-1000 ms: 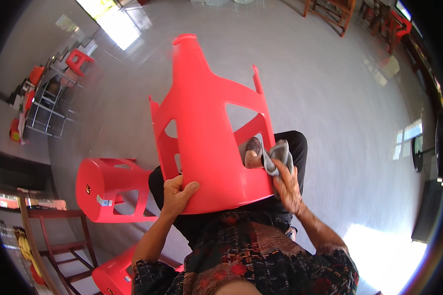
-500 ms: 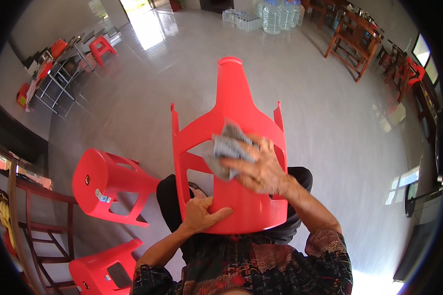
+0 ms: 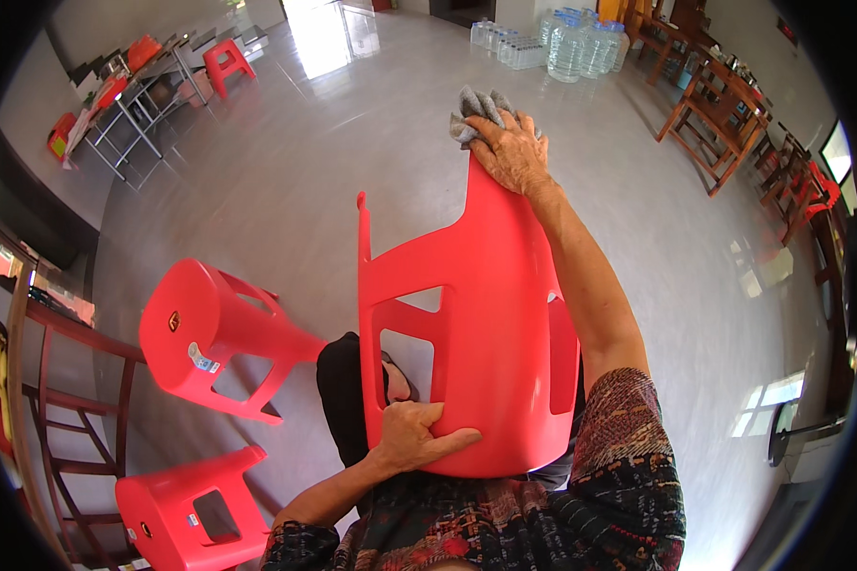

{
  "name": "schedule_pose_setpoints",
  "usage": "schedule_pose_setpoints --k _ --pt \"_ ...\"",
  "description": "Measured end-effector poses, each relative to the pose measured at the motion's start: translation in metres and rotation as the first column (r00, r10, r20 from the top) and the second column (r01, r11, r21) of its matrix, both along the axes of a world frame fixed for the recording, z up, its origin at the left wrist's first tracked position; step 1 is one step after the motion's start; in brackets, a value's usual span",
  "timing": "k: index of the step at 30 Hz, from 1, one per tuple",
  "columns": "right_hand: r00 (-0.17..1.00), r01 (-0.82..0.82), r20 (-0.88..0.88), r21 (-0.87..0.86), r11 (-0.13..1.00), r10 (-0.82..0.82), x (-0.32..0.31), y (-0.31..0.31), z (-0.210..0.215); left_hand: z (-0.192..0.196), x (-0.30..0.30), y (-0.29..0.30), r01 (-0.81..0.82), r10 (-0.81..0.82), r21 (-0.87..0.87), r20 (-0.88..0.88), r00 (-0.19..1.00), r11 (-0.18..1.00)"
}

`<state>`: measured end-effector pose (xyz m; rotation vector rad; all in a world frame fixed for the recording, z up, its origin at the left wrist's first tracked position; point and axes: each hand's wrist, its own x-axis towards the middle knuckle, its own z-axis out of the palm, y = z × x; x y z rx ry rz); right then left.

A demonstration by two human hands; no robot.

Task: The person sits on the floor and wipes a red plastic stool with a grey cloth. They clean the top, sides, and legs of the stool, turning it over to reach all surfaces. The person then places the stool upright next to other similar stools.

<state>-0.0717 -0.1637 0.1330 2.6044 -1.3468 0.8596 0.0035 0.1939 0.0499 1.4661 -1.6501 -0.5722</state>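
Note:
A red plastic stool point(image 3: 490, 314) lies on its side across my lap, its legs pointing away from me. With its thumb on the side face and fingers through the opening, my left hand point(image 3: 417, 438) grips the stool near its seat end. At the far end of the upper leg, my right hand point(image 3: 512, 152) presses a grey cloth point(image 3: 481, 107) over the leg's tip. The cloth is bunched under the fingers and hides that tip. My right arm is stretched out along the stool's right side.
Two more red stools lie on the floor at my left, one point(image 3: 186, 324) beside my knee and one point(image 3: 186, 514) nearer. A wooden chair frame point(image 3: 81, 428) stands left of them. Large water bottles point(image 3: 581, 48) and a wooden chair point(image 3: 714, 119) are farther off.
My right hand has slid the cloth from the stool's side face forward to the leg tip, and the arm has straightened. My left hand still holds near the seat end.

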Motion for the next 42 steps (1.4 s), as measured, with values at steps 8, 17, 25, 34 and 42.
schedule_pose_setpoints --k 8,17,25,34,42 --pt "0.915 -0.403 0.001 -0.005 0.915 0.403 -0.04 0.116 -0.029 0.005 0.004 -0.015 -0.049 0.055 0.149 -0.031 0.998 0.988" --pt "0.848 -0.521 0.238 0.21 0.827 0.474 -0.129 0.26 -0.036 0.001 0.006 -0.034 -0.006 0.049 0.22 -0.19 0.981 0.975" --pt "0.895 -0.345 0.435 0.532 0.774 0.099 -0.182 0.276 -0.089 0.002 0.023 -0.062 0.024 -0.015 0.246 -0.038 0.999 0.969" --pt "0.842 -0.376 0.537 0.509 0.774 0.055 -0.171 0.233 -0.1 0.011 0.046 -0.063 0.087 -0.151 0.314 0.185 0.971 0.945" --pt "0.746 -0.429 0.665 0.469 0.772 0.01 -0.157 0.221 -0.117 -0.052 0.076 -0.024 -0.327 0.319 0.068 0.111 0.941 0.943"
